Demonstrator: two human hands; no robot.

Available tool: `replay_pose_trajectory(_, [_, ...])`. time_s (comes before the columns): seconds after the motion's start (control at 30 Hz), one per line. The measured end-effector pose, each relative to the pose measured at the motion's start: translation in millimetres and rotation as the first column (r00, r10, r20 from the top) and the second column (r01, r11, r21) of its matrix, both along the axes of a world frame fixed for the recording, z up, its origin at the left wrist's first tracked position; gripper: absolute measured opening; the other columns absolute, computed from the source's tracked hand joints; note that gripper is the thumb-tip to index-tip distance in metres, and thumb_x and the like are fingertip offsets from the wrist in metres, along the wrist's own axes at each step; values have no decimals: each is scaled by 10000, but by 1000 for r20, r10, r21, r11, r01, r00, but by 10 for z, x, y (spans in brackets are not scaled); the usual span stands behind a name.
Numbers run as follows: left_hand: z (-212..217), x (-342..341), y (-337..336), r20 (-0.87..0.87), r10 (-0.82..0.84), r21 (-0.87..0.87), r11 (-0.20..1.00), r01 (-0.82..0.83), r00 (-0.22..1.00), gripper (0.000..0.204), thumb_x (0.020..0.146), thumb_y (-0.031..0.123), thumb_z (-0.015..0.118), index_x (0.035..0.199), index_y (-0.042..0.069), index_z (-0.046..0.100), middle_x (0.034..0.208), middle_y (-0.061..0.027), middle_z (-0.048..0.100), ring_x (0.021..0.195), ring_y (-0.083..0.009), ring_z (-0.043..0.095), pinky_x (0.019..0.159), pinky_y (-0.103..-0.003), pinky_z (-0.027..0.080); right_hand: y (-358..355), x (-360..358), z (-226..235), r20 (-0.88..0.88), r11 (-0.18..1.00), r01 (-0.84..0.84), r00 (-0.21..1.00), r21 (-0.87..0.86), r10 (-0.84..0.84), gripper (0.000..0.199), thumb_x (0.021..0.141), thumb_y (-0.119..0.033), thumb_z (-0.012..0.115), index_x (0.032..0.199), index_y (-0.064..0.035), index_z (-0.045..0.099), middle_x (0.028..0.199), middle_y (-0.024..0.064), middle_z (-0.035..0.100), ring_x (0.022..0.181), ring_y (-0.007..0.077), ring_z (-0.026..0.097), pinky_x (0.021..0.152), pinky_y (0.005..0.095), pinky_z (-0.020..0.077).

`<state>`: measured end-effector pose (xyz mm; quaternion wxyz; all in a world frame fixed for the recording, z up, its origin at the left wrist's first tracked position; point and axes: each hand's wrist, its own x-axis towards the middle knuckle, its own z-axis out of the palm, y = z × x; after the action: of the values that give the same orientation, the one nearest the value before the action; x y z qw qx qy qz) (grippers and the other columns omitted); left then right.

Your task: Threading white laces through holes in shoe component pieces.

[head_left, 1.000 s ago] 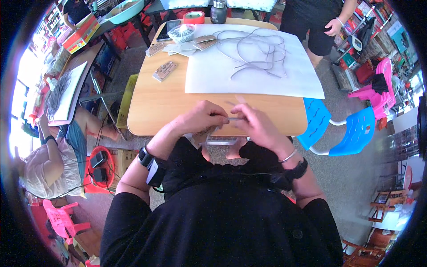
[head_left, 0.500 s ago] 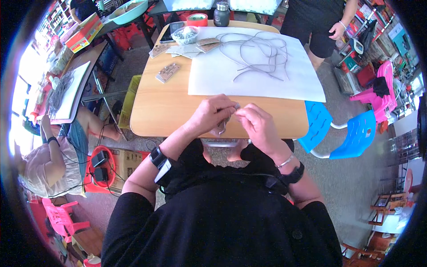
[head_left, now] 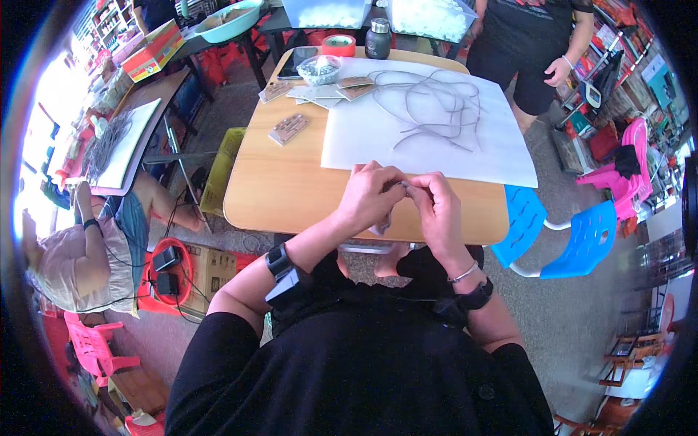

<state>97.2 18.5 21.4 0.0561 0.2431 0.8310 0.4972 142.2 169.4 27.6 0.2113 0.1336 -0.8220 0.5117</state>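
My left hand (head_left: 371,198) and my right hand (head_left: 439,214) meet above the table's near edge, fingertips pinched together. Between them shows a speck of something small and greyish, too tiny to name. Below the left palm hangs a pale bit of something, mostly hidden by the fingers. Beyond the hands lies a white sheet (head_left: 363,149), with long thin grey cords (head_left: 454,109) looped loosely across it. A printed brown card (head_left: 289,128) lies on the bare wood at left, and several more cards (head_left: 320,94) overlap by the sheet's far left corner.
On the wooden table (head_left: 269,189) stand a clear bowl of small pieces (head_left: 320,69), a phone (head_left: 294,62), a red-rimmed roll (head_left: 339,46) and a dark bottle (head_left: 378,40). A blue chair (head_left: 582,240) is at right. One person (head_left: 531,51) stands beyond; another (head_left: 80,254) sits left.
The whole view has shifted, so the table sits slightly lower and farther right. Both hands have drawn closer together, their fingertips now touching.
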Motion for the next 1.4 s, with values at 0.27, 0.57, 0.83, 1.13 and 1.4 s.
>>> replay_pose_trajectory(0.27, [270,27,-22,447,-14,171,983,-70,895,109,820,129,546,855,52,615,695,-10,552,723,-81,504,674,-214,381,118,-60,16,113,999,-17,993,-51,23,56,845,-8,595,895,-3,569,779,70,577,690,145,555,630,261,455])
replay_pose_trajectory(0.57, [-32,-1,2,526,-148,523,833,-181,837,94,826,83,544,889,51,606,738,12,558,675,-66,496,627,-209,385,38,-17,-92,146,973,-12,988,-229,46,58,855,4,567,912,-9,572,804,27,559,702,95,521,644,236,445])
replay_pose_trajectory(0.83, [-134,-4,2,547,-193,544,821,-171,815,114,844,86,546,917,24,609,754,-2,568,710,-73,517,646,-207,400,27,-9,-67,193,942,13,980,-335,55,58,860,-1,557,910,-12,583,787,25,572,698,88,520,643,232,444])
replay_pose_trajectory(1.13, [-146,15,44,534,-183,565,803,-187,826,138,869,127,600,943,12,617,807,8,602,717,-54,511,648,-199,402,62,17,-188,208,964,22,978,-263,35,55,861,-22,571,907,4,588,784,35,592,685,89,537,634,238,454])
replay_pose_trajectory(1.4, [-209,28,120,400,-35,512,838,-191,916,145,883,139,589,957,15,606,793,-2,599,725,-83,546,647,-212,430,-7,44,-112,55,991,109,993,-75,-105,78,842,-49,589,905,-4,593,806,92,610,673,168,602,614,286,481])
